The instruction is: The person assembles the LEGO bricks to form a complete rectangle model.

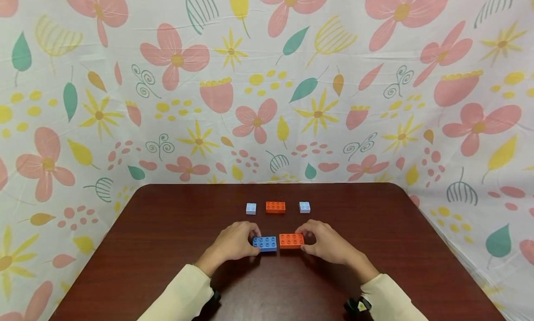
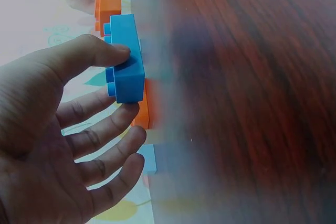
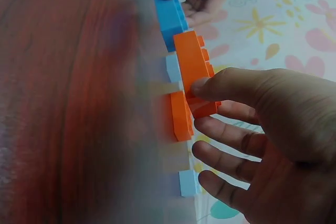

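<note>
Thumb and fingers of my left hand (image 1: 237,240) pinch a blue toy building brick (image 1: 264,244) by its left end. My right hand (image 1: 327,241) holds an orange toy building brick (image 1: 291,240) the same way, at its right end. The two bricks lie nearly end to end, studs up, with a narrow gap between them in the head view. From the left wrist, the thumb presses the near side of the blue brick (image 2: 128,72). In the right wrist view, the thumb lies on the side of the orange brick (image 3: 194,64). Whether either brick touches the table cannot be told.
Farther back on the dark brown table (image 1: 187,209) sit a second orange brick (image 1: 275,207) and two small pale blue bricks, one at left (image 1: 251,208) and one at right (image 1: 304,207). A flower-patterned cloth (image 1: 267,163) hangs behind the table and along its sides.
</note>
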Demonstrator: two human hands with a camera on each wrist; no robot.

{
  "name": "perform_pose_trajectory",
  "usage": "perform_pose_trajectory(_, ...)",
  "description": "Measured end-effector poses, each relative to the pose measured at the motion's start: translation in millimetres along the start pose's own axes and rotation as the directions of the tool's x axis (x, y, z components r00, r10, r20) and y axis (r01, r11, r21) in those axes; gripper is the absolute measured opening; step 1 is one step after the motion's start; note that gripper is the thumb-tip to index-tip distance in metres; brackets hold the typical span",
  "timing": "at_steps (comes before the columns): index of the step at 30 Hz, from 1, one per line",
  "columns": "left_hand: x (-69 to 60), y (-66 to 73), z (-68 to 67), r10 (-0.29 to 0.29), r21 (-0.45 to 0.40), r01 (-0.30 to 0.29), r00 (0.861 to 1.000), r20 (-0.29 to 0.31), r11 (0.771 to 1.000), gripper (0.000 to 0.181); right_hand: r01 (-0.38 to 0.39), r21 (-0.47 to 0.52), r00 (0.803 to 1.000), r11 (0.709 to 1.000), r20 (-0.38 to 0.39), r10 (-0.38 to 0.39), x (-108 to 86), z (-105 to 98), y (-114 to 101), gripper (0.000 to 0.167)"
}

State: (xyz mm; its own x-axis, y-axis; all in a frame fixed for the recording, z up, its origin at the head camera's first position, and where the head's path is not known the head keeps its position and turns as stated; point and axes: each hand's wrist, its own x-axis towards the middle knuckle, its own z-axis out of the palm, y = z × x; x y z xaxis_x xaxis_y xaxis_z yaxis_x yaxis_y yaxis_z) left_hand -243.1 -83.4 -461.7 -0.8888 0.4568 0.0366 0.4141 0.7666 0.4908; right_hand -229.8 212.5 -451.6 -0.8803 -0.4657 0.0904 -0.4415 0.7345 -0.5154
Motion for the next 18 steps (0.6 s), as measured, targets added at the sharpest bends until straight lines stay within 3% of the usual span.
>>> perform_pose_trajectory(18,-3.1,1.0,0.1,0.011,-0.016,-0.010,0.999,0.041,1.000,0.028,0.047,0.062,0.999,0.997,0.013,-0.048,-2.8,14.3,0.4,0.030)
